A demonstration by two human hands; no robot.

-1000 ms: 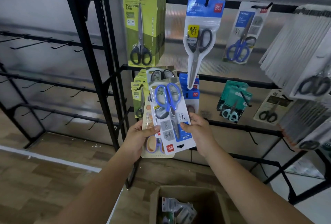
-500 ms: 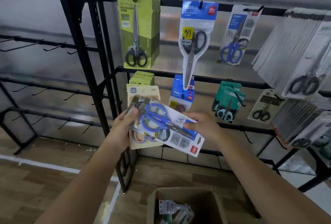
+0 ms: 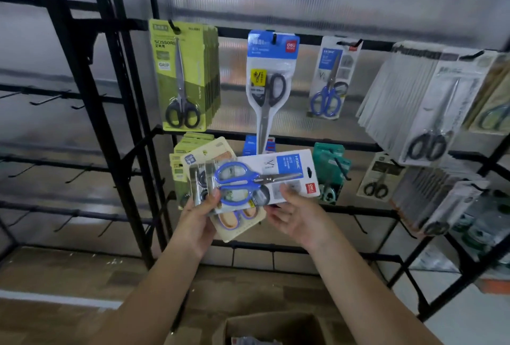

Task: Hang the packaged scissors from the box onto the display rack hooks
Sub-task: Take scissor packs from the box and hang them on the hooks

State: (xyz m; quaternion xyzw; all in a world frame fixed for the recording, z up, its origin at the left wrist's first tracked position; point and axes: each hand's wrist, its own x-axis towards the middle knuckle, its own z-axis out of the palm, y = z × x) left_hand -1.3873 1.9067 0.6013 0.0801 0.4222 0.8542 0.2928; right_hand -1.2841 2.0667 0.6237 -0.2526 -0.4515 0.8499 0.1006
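Both hands hold a small stack of packaged scissors in front of the black display rack [image 3: 298, 140]. On top lies a white pack of blue-handled scissors [image 3: 265, 179], turned sideways with its hang hole to the right. My left hand [image 3: 197, 217] grips the stack's left end, thumb on the front. My right hand [image 3: 295, 213] holds the top pack's lower right edge, thumb on its face, fingers behind. A beige pack [image 3: 237, 220] shows underneath. The cardboard box [image 3: 276, 326] sits on the floor below, its contents barely visible.
Hooks above carry green packs [image 3: 183, 77], a blue-topped pack [image 3: 271, 82] and a matching blue-handled pack [image 3: 332, 79]. Dense white packs [image 3: 430, 107] fill the right side. Teal packs [image 3: 331, 168] hang just behind my right hand. The rack section to the left has bare hooks [image 3: 47, 99].
The top pack has turned from upright to lying sideways, hang hole now to the right. Both hands rose a little toward the rack, and the view shifted closer.
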